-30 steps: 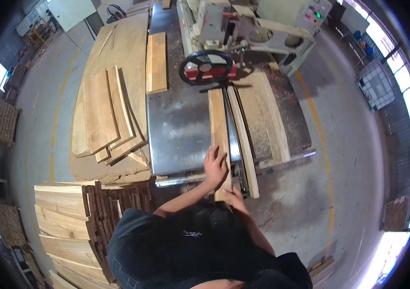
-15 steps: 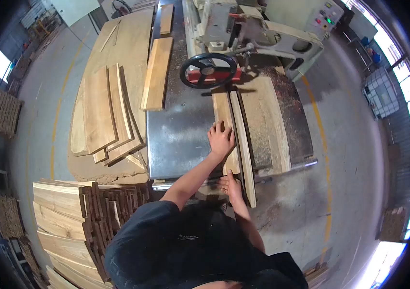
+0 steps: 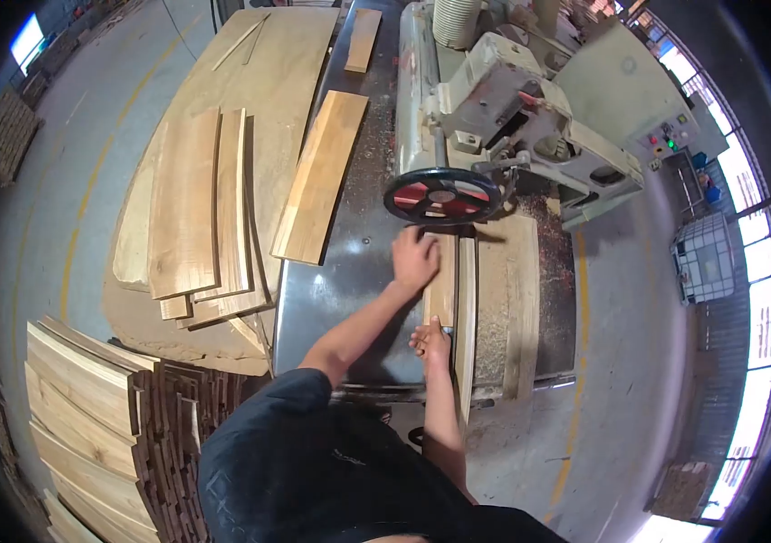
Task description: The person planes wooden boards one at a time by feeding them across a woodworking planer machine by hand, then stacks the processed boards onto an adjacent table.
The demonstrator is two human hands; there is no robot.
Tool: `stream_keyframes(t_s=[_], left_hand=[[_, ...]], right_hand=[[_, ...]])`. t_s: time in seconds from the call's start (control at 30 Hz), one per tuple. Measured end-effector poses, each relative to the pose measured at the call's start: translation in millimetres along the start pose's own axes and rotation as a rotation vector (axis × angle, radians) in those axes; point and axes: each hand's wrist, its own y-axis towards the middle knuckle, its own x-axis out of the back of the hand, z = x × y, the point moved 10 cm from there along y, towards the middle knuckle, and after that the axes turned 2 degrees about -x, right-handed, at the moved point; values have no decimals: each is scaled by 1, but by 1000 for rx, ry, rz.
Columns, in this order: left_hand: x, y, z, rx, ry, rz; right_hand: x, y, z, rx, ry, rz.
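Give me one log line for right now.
left hand: at board's left edge, below black wheel | right hand: at board's near end | board: on metal table

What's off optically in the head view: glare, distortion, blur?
Head view: heavy wide-angle bowing, e.g. the right yellow floor line, with black corners; right-side windows blown out; pale glare on the metal table; dark shadow just beneath the handwheel; left hand and right hand slightly soft, can't tell if motion or focus.
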Motion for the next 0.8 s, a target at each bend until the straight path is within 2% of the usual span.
stream_keyframes(t_s=[0.07, 0.1, 0.13, 0.2, 0.27, 0.3, 0.37, 0.4, 0.47, 0.5, 0.53, 0.6, 0.67, 0.73, 0.8], left_hand=[[53, 21, 21, -5, 40, -96], [85, 25, 33, -53, 169, -195], [110, 31, 55, -8, 252, -191], [157, 41, 98, 251, 563, -94], [190, 41, 134, 377, 666, -8], [198, 39, 138, 367, 680, -6], [189, 31, 151, 363, 560, 255], [191, 27, 145, 420, 588, 316], [201, 11, 122, 516, 564, 363], [208, -2, 113, 510, 500, 318], [211, -11, 104, 479, 300, 308], [206, -61, 83, 749, -620, 282], [187, -128, 71, 1090, -1401, 220], [195, -150, 30, 1144, -1632, 26], [195, -163, -13, 1065, -1789, 103]], right_hand=[[-6, 5, 21, 30, -25, 0], [-13, 8, 31, 52, -31, 9], [-19, 15, 38, 57, -26, 15], [-24, 35, 50, 98, -32, -38], [-31, 64, 58, 187, 35, -59], [-34, 69, 69, 202, -6, -62], [-37, 82, 88, 283, -33, -24], [-37, 92, 93, 326, -33, 8], [-40, 69, 99, 260, 157, -18], [-41, 60, 98, 253, 129, 10], [-40, 52, 93, 259, 136, 15], [-42, 21, 87, 499, 16, 89], [-32, -4, 62, 537, -15, 133], [-19, -29, 35, 610, 12, 157], [-7, -50, 4, 575, -47, 182]])
